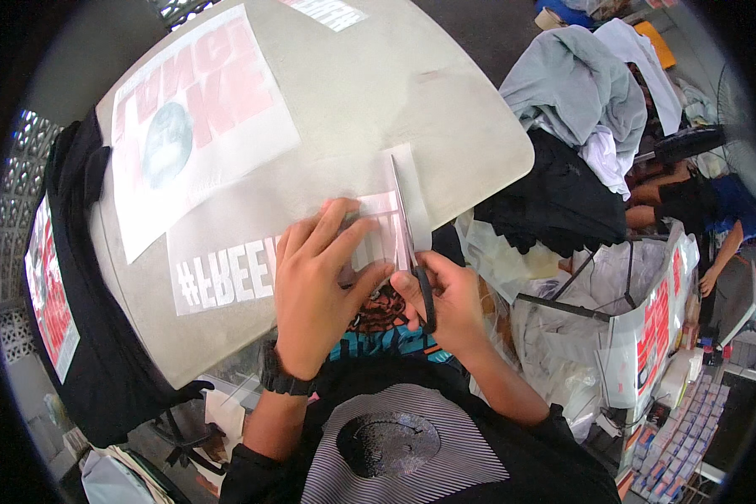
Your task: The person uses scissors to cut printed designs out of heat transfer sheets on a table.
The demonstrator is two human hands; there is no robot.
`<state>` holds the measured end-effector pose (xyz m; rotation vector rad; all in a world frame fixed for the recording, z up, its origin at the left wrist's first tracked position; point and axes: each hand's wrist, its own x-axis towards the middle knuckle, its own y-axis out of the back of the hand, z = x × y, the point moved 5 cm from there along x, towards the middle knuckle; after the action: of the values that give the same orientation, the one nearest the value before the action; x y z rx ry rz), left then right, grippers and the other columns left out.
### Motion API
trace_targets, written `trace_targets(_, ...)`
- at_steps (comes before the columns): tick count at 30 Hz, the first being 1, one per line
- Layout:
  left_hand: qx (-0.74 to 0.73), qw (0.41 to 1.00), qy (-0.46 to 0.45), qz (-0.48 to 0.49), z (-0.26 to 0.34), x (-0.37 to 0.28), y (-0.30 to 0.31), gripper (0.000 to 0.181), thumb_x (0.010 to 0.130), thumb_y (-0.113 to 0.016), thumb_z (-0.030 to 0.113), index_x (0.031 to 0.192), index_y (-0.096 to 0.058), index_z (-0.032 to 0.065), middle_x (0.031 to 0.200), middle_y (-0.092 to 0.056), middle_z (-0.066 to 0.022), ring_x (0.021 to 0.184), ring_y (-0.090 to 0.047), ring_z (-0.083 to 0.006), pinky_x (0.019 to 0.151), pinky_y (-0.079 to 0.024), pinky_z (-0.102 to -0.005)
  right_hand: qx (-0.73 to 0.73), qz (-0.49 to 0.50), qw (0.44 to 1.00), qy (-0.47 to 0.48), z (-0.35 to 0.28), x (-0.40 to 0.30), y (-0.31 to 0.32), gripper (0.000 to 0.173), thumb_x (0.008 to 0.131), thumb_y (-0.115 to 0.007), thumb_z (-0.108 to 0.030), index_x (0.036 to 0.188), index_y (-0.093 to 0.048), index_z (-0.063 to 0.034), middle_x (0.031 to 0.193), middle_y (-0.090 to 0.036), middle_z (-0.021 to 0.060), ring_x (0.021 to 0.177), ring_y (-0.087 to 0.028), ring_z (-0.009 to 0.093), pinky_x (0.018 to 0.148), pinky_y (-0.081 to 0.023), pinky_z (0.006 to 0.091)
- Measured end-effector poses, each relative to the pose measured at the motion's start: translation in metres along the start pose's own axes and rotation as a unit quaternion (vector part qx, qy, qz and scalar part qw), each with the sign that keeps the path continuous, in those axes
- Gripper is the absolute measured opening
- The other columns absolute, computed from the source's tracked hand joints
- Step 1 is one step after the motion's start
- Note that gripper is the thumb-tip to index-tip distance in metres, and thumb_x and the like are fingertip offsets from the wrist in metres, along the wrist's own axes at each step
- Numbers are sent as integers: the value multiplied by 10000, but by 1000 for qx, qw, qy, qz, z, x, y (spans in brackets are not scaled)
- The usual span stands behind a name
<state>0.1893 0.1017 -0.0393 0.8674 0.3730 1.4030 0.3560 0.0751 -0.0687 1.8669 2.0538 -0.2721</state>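
My right hand grips black-handled scissors near the table's front edge. Their blades lie over the right end of a printed transfer sheet with white lettering, which lies on the pale table. My left hand, with a black watch on the wrist, presses on that sheet with fingers spread, just left of the blades. Part of the lettering is hidden under it. A larger sheet with pale red lettering and a dark oval picture lies to the left. Another printed piece lies at the table's far edge.
Black cloth hangs over the table's left end. Right of the table are a grey cloth, black fabric and a framed bin holding clear plastic. Another person is at the far right. Stacked small boxes stand lower right.
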Motion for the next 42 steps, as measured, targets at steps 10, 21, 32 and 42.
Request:
trace_targets(10,11,1000,-17,0,4,-1,-1,437,748,-838,211,1152,-710,104,1330,-639,-66,1188,-581,-330,1010,-427,-449,1,14,1000,16,1,8,1,422,953,-751,-391,938,-688,25,560,-612,28,478,-570,74,450,-418,252)
trace_targets(21,60,980,-173,-74,-4,7,8,410,778,-822,195,1162,-715,102,1376,-621,-99,1321,-536,-351,1083,-395,-493,67,128,989,27,3,-56,45,357,919,-803,-281,1117,-688,-6,730,-656,24,581,-610,64,511,-482,236)
trace_targets(32,111,991,-66,29,-34,15,39,373,872,-762,285,1180,-714,79,1296,-637,-132,1200,-580,-357,1067,-414,-460,-140,1,983,115,-23,-21,34,339,841,-856,-215,1096,-701,-53,722,-690,21,619,-633,100,560,-482,274)
trace_targets(42,36,998,-34,33,-27,21,27,347,924,-713,257,1188,-716,32,1337,-644,-150,1113,-584,-367,1026,-454,-456,130,-173,975,39,65,-81,-27,393,924,-788,-261,1168,-616,-5,742,-613,-14,600,-602,63,569,-493,228)
